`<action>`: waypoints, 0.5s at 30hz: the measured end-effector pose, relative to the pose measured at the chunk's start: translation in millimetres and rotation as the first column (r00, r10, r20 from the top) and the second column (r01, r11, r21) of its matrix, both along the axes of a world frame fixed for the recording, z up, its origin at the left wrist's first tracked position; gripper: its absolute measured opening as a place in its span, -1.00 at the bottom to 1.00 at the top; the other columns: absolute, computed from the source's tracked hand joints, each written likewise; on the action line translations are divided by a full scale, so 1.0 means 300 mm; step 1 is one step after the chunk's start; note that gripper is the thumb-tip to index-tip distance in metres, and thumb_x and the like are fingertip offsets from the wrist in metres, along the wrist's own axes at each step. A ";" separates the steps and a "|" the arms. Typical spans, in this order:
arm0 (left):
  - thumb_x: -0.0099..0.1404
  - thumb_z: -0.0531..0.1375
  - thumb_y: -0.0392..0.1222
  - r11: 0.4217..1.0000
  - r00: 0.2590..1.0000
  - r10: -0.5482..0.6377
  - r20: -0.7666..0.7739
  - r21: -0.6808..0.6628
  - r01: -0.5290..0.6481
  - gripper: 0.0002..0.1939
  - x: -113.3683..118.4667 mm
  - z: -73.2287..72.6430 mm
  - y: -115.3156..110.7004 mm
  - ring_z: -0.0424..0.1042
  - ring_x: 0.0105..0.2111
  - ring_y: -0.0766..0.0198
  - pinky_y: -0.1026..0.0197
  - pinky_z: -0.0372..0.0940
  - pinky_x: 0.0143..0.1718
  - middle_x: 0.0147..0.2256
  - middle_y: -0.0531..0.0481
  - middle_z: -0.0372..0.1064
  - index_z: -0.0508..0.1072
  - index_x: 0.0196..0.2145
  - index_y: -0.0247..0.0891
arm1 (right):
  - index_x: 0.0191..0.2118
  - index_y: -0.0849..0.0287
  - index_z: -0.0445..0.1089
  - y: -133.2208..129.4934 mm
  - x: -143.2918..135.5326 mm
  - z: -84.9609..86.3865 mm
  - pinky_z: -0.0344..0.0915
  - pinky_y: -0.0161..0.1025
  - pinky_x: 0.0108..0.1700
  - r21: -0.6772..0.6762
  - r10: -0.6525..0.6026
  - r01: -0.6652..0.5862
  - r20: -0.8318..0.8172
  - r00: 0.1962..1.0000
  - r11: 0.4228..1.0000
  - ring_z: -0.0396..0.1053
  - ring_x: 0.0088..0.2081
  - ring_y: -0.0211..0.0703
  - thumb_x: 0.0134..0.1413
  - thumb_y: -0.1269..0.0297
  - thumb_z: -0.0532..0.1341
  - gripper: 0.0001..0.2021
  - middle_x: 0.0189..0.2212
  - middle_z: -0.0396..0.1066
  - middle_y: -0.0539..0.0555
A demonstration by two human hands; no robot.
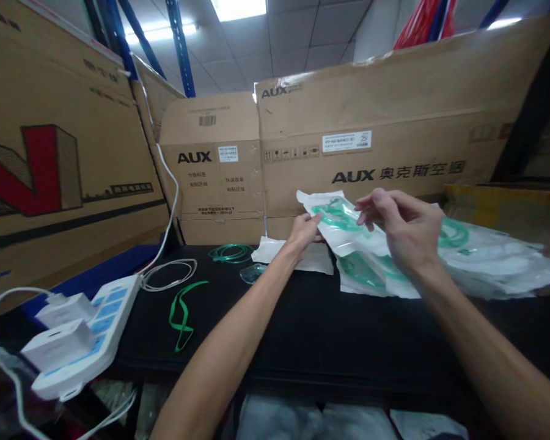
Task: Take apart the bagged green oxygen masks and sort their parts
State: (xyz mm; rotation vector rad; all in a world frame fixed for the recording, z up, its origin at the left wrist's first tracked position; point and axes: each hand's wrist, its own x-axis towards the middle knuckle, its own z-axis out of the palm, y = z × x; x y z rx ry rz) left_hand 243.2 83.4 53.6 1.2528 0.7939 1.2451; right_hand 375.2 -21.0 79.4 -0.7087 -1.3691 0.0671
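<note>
My left hand (306, 231) is closed on the left edge of a clear-and-white sealed packet (348, 226) with coiled green tubing inside, tilted up above the table. Just in front of the packet's right side, my right hand (407, 229) has its fingers loosely bent and apart, with nothing visible between them. More such packets (495, 260) lie in a pile to the right, partly behind my right wrist. Under my left wrist a clear plastic piece (253, 273) lies beside a white wrapper sheet (314, 256). Loose green tubing (230, 253) is coiled nearby.
A green strap (181, 318) lies on the black table (330, 342). At the left are a white power strip (105, 330) with plugged-in adapters and a white cable (174, 189). Cardboard panels (297, 116) wall the back and left. A yellowish box (499, 211) stands at the right.
</note>
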 end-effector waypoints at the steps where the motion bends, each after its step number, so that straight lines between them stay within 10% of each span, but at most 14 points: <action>1: 0.41 0.16 -0.25 0.998 0.999 0.047 0.012 0.027 -0.048 -0.81 -0.047 0.006 -0.003 0.55 -0.34 0.22 0.16 0.48 -0.26 -0.19 -0.25 0.57 0.48 -0.11 -0.42 | -0.39 0.17 0.52 0.004 -0.012 -0.004 0.19 -0.31 -0.57 0.015 0.036 -0.035 -0.044 0.998 0.999 0.32 -0.60 -0.30 0.27 0.10 0.22 -0.70 -0.53 0.44 0.01; 8: 0.43 0.13 -0.22 0.942 0.949 0.280 0.147 0.148 -0.301 -0.82 -0.278 -0.015 -0.029 0.58 -0.26 0.20 0.17 0.47 -0.21 -0.17 -0.17 0.57 0.43 -0.07 -0.33 | -0.47 0.24 0.45 0.067 -0.045 -0.121 0.04 -0.40 -0.71 -0.307 0.250 -0.295 -0.180 0.951 0.905 0.23 -0.71 -0.36 0.21 0.05 0.23 -0.64 -0.64 0.31 -0.03; 12: 0.42 0.16 -0.19 0.935 0.944 0.277 0.177 0.175 -0.307 -0.81 -0.288 -0.045 -0.029 0.57 -0.17 0.17 0.13 0.46 -0.11 -0.15 -0.15 0.57 0.42 -0.05 -0.29 | -0.20 0.34 0.51 0.117 -0.074 -0.171 0.00 -0.43 -0.73 -0.543 0.267 -0.359 -0.243 0.933 0.760 0.26 -0.70 -0.37 0.09 0.19 0.30 -0.72 -0.56 0.40 0.03; 15: 0.40 0.18 -0.17 0.937 0.960 0.231 0.160 0.231 -0.263 -0.80 -0.267 -0.060 -0.029 0.57 -0.15 0.11 0.06 0.46 -0.06 -0.13 -0.17 0.57 0.41 -0.07 -0.29 | 0.00 0.37 0.43 0.139 -0.079 -0.185 -0.05 -0.45 -0.74 -0.531 0.181 -0.346 -0.337 0.924 0.773 0.20 -0.72 -0.40 0.03 0.28 0.32 -0.59 -0.55 0.41 0.01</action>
